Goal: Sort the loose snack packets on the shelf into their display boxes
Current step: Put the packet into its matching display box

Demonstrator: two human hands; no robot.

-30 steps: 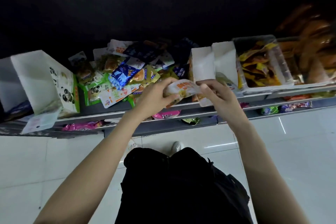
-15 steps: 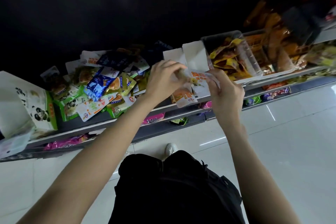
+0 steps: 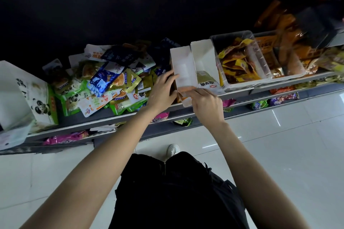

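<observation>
A heap of loose snack packets (image 3: 111, 83) covers the middle of the shelf (image 3: 104, 118). To its right stand two white display boxes side by side. My left hand (image 3: 163, 92) grips the left wall of the nearer white box (image 3: 183, 67), thumb on its flap. My right hand (image 3: 207, 106) is at that box's front opening and pinches an orange-and-white packet (image 3: 186, 89), most of it hidden inside the box. The second white box (image 3: 203, 55) holds a green-and-white packet (image 3: 206, 82).
A clear plastic bin (image 3: 260, 61) of yellow packets stands to the right, with orange bags beyond it. A panda-printed box (image 3: 39, 98) stands at the left end. A lower shelf holds pink packets (image 3: 65, 137). White floor tiles (image 3: 288, 154) lie below.
Both hands carried the orange-and-white packet from in front of the pile to the white box. The left hand let go of it and took hold of the box's side.
</observation>
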